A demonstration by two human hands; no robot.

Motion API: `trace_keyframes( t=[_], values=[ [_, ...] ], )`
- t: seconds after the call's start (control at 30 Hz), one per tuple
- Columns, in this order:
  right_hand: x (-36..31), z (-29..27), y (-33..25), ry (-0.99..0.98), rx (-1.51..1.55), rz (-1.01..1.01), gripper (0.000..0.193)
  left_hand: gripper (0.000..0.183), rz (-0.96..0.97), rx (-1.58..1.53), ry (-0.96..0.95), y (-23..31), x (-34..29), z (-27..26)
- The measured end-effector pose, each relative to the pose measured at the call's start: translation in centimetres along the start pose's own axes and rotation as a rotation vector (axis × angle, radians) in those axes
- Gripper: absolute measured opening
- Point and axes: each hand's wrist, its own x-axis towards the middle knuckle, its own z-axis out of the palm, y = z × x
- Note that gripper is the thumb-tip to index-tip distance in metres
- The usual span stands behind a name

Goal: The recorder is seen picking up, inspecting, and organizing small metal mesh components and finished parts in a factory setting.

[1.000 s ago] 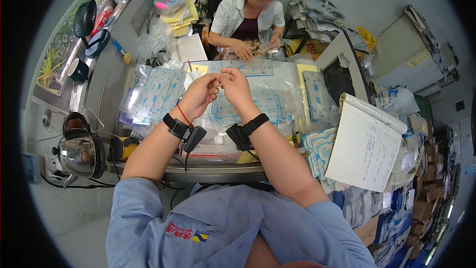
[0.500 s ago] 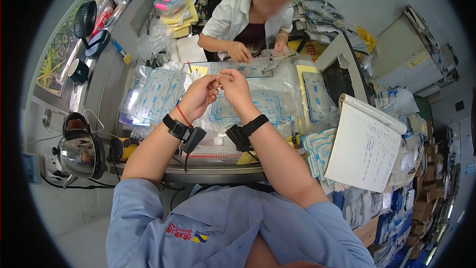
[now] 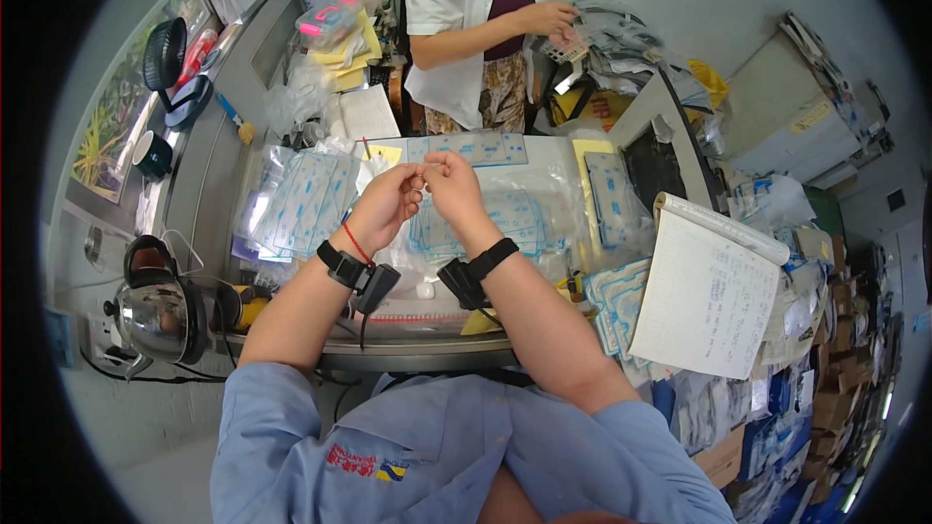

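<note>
My left hand (image 3: 390, 198) and my right hand (image 3: 453, 184) meet fingertip to fingertip above the middle of the desk. Both are closed in a pinch, and whatever sits between the fingertips is too small to make out. Under them lies a spread of clear sheets with blue markings (image 3: 524, 218). To the left is another overlapping pile of blue-marked sheets (image 3: 306, 192). A greyish panel with blue marks (image 3: 490, 149) rests just beyond my hands. Black straps with small boxes circle both wrists.
Across the desk a person (image 3: 466, 29) stands, holding a light-coloured perforated sheet (image 3: 571, 47). An open notepad (image 3: 704, 301) covers the right side. At left are a steel kettle (image 3: 155, 306), a dark mug (image 3: 152, 154) and a black fan (image 3: 165, 53). A white cap-like piece (image 3: 425, 291) lies near the front.
The person opposite has risen from the desk and moved the perforated sheet up to the right. My hands stay pinched together, slightly lower in the view.
</note>
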Motion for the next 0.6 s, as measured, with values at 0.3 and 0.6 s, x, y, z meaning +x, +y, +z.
trace_keyframes(
  t=[0.3,0.6],
  values=[
    [0.0,0.0,-0.2,-0.008,0.004,-0.010,0.024,0.017,0.000,-0.023,0.005,0.0,-0.1,0.0],
    [-0.4,0.7,-0.8,-0.018,0.126,-0.011,0.024,0.018,0.003,-0.071,0.009,0.2,0.0,0.0]
  ],
)
